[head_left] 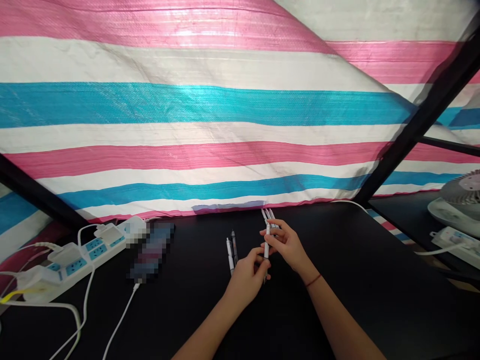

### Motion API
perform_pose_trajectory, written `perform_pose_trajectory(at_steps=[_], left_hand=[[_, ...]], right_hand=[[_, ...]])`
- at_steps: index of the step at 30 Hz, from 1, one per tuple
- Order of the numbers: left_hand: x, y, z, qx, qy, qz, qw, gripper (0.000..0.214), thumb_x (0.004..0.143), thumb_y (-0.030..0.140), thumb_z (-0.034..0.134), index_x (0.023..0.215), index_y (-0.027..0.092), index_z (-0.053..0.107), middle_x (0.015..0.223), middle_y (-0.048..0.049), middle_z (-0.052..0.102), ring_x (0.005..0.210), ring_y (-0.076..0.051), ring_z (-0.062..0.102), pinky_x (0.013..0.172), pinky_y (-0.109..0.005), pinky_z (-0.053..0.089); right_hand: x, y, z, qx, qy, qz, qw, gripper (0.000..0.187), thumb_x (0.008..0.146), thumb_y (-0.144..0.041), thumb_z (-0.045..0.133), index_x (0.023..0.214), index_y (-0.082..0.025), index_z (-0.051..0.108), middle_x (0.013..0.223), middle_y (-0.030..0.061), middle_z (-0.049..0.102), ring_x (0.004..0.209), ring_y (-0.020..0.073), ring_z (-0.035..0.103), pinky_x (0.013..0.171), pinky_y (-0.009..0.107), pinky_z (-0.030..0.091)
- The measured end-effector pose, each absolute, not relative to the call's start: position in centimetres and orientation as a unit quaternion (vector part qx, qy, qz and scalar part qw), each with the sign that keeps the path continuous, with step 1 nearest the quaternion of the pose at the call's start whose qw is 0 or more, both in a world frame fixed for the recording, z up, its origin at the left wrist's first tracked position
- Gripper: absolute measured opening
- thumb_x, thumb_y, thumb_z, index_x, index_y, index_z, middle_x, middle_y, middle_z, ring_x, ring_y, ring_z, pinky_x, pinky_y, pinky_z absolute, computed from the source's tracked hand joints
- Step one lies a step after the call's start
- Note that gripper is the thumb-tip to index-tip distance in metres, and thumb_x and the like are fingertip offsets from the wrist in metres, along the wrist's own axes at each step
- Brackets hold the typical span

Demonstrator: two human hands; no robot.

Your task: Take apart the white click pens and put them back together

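Note:
Both my hands meet over the middle of a black table (360,260). My right hand (287,244) pinches the upper part of a white pen (266,240) that stands nearly upright. My left hand (247,276) closes its fingertips round the lower end of the same pen. Two more pens (231,250), one white and one dark, lie side by side on the table just left of my hands. Behind my right hand lie a few more white pens (268,215), partly hidden by its fingers.
A white and blue power strip (80,257) with plugs and white cables lies at the left. A blurred phone (152,251) on a charging cable lies beside it. A striped pink, white and blue tarp (187,110) hangs behind. A grey fan (461,200) and another power strip (455,240) are at right.

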State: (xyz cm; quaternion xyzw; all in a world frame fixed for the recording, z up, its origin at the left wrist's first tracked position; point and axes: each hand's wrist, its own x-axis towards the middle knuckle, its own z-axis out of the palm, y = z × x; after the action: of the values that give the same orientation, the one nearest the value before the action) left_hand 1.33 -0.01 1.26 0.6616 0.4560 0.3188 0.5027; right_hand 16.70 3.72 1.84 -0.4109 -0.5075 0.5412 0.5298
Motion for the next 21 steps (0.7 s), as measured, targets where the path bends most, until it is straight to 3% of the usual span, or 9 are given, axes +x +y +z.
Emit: perform_pose_trajectory(at_steps=[17,21], left_hand=[[1.40,-0.03,1.08,0.674,0.454,0.320,0.487,0.025,0.087,0.033,0.046,0.108,0.022,0.052,0.080,0.0009,0.067,0.062,-0.014,0.065,0.060,-0.024,0.048],[1.43,-0.10,1.11,0.676,0.457,0.322,0.479,0.025,0.088,0.033,0.045,0.108,0.022,0.053,0.082,-0.0002,0.067,0.064,-0.014,0.066,0.061,-0.023,0.049]], right_hand=[[16.83,3.64,2.11,-0.400,-0.514,0.548,0.525,0.042,0.073,-0.038,0.071,0.107,-0.020,0.053,0.087,0.0053,0.067,0.068,0.0207,0.068,0.054,0.031,0.055],[16.91,3.73,2.10,-0.405,-0.504,0.549,0.530,0.049,0.073,-0.039,0.070,0.113,-0.022,0.048,0.089,0.0048,0.067,0.069,0.0204,0.068,0.054,0.030,0.056]])
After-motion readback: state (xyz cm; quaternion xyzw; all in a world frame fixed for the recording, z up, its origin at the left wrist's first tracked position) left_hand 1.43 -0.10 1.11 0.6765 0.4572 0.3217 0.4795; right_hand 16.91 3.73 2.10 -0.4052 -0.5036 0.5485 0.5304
